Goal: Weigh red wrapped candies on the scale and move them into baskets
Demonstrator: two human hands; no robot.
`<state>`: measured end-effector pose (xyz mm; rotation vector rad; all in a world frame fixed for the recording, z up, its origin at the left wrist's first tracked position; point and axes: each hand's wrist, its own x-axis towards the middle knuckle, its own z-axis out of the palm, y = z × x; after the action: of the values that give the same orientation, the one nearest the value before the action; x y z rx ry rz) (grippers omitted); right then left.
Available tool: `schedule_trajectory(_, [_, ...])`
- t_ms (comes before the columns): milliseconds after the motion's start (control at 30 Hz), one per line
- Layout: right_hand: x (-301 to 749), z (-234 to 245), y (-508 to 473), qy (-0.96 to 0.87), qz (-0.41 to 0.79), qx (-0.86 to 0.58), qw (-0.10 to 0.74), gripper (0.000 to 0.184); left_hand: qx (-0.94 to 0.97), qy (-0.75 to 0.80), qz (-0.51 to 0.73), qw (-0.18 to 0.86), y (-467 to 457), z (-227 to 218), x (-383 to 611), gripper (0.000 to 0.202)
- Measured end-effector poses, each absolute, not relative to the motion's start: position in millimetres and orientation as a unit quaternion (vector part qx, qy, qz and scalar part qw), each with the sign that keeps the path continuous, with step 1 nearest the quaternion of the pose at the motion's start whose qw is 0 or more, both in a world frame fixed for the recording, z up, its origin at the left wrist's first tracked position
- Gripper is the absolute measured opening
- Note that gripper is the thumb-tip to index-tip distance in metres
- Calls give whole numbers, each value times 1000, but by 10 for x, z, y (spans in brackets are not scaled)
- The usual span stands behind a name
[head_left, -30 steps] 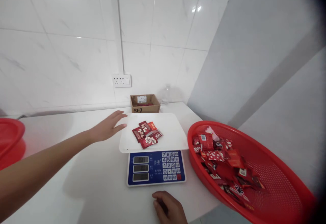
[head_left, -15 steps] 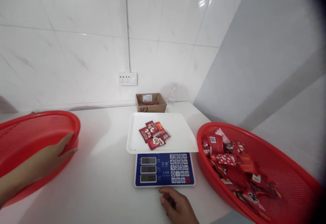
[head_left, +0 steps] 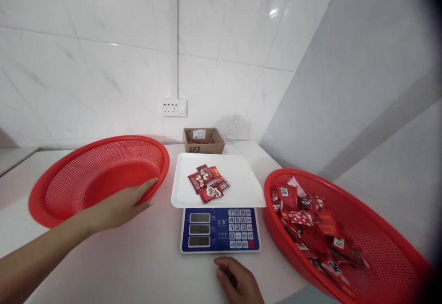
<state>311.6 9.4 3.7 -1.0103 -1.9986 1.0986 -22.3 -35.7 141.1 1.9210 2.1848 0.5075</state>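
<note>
My left hand (head_left: 119, 205) is closed on the near right rim of an empty red plastic basket (head_left: 46, 209), thumb and fingers on either side of the edge. Curled loosely on the table in front of the scale, my right hand (head_left: 240, 281) has nothing visible in it. The digital scale (head_left: 221, 230) has a blue keypad and a white tray (head_left: 241, 177). Several small red snack packets (head_left: 209, 185) lie overlapping on that tray. To the right, a second red basket (head_left: 390, 267) holds many red packets (head_left: 317, 230).
Behind the scale, a small cardboard box (head_left: 209, 148) with red packets inside stands by the tiled wall. A clear plastic item (head_left: 230, 133) sits beside it. A power socket (head_left: 174, 107) is on the wall. The white table (head_left: 148, 267) runs under everything.
My left hand has brought the empty red basket rightward, nearer the scale. My right hand and the packets on the tray have stayed much as they were.
</note>
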Motion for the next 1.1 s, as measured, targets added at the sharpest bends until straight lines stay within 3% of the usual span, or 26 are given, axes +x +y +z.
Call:
schedule_trajectory(200, [3113, 49, 109, -767, 405, -390, 310, 40, 767, 628, 110, 64, 169, 1657, 226, 43])
schedule_trajectory(333, [3114, 39, 101, -763, 402, -385, 330, 39, 847, 525, 61, 61, 593, 1590, 411, 54])
schedule_trajectory(433, [3113, 17, 94, -764, 394, -381, 341, 38, 858, 508, 45, 54, 798, 1520, 498, 48])
schedule_trajectory(567, [3112, -30, 98, -766, 389, -384, 338, 41, 851, 523, 35, 33, 830, 1527, 534, 39])
schedule_trajectory(900, [3104, -86, 126, -744, 427, -386, 341, 39, 702, 711, 27, -37, 320, 1910, -140, 37])
schedule_trajectory(1100, [3090, -97, 132, -726, 456, -397, 329, 43, 748, 661, 28, -41, 439, 1852, -87, 44])
